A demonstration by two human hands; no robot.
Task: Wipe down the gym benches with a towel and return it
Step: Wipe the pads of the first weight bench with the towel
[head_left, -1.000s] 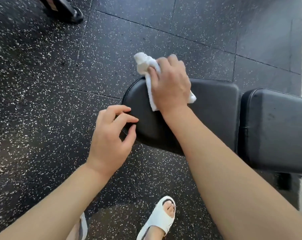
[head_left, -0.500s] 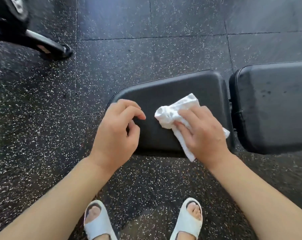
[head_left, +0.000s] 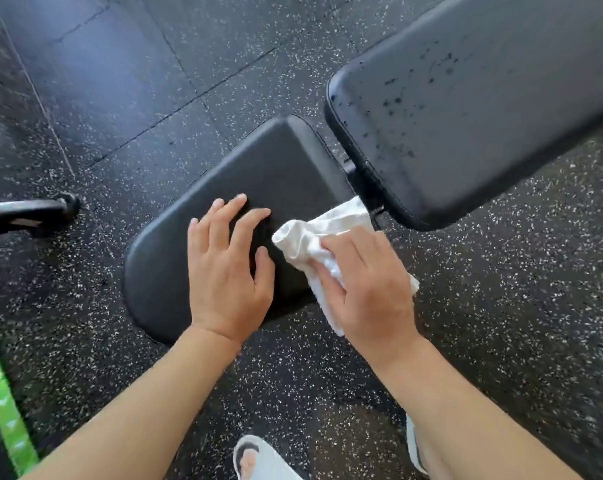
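While the towel is pressed down: it is bunched under the right hand (head_left: 369,289) at the near right edge of the seat pad (head_left: 258,188).
Towel (head_left: 303,240): white, crumpled; its long axis is laid from near-centre up toward the gap below the back pad (head_left: 483,98).
Right fingers: curled over the towel, clamped on it.
Left hand (head_left: 224,271): laid flat on the seat pad, fingers straight and slightly apart, just beside the towel.
Bench: its long axis is run from lower left to upper right; dark specks are seen on the back pad.
Hidden: the towel's middle is covered by the hand.
Cut off: the back pad, a sandal (head_left: 258,459), a green strip (head_left: 2,403).
Floor (head_left: 501,306): speckled black rubber.
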